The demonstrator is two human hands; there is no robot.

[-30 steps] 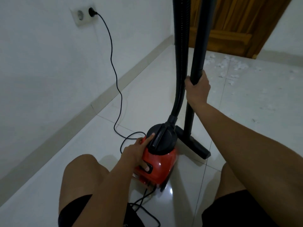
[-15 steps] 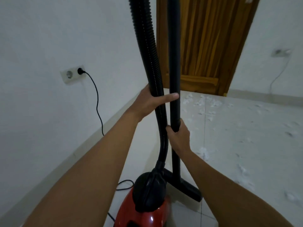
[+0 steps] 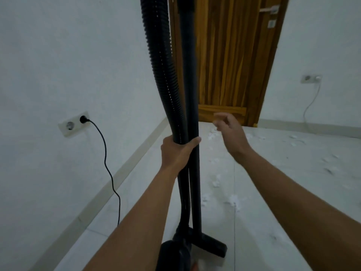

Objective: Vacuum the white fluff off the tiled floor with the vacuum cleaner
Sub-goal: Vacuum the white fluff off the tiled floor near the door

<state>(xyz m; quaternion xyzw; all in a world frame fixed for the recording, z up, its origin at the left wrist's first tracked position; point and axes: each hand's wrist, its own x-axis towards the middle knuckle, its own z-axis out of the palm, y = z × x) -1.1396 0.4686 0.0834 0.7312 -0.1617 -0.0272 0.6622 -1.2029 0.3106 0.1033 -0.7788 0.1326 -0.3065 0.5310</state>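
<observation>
Right hand [image 3: 231,133] released wand [image 3: 192,75], fingers [image 3: 220,116] loose — left hand [image 3: 175,151] grips hose [image 3: 162,65]

Single head-worn wide-angle view, facing forward and down; the black ribbed vacuum hose [image 3: 165,75] rises very near at frame centre; the brown wooden door [image 3: 230,55] stands farther off, upper right.

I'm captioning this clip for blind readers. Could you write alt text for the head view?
A person's left hand grips the black hose and wand together, upright; the right hand hovers open beside them. Scattered white fluff litters the tiled floor before a wooden door.
</observation>
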